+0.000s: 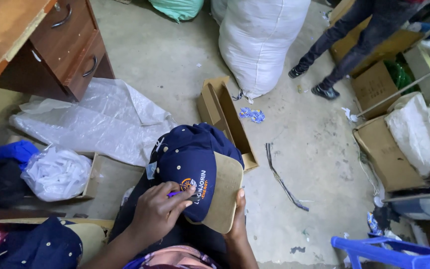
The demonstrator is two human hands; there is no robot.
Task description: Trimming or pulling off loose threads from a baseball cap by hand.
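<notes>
A navy cap (pixel 187 154) with a tan brim (pixel 225 197) and an embroidered front logo rests on my lap. My left hand (pixel 158 211) lies on the cap's front and pinches a small purple tool (pixel 175 194) against the logo. My right hand (pixel 237 221) grips the brim from below at its right edge, with only the fingertips showing past it. Another navy cap (pixel 46 246) lies at the lower left.
A wooden desk with drawers (pixel 70 45) stands at the upper left, with a clear plastic sheet (pixel 100 119) below it. There is an open cardboard box (pixel 225 119), a big white sack (pixel 260 40), another person's legs (pixel 344 50), further boxes (pixel 389 159) and a blue plastic chair (pixel 394 254).
</notes>
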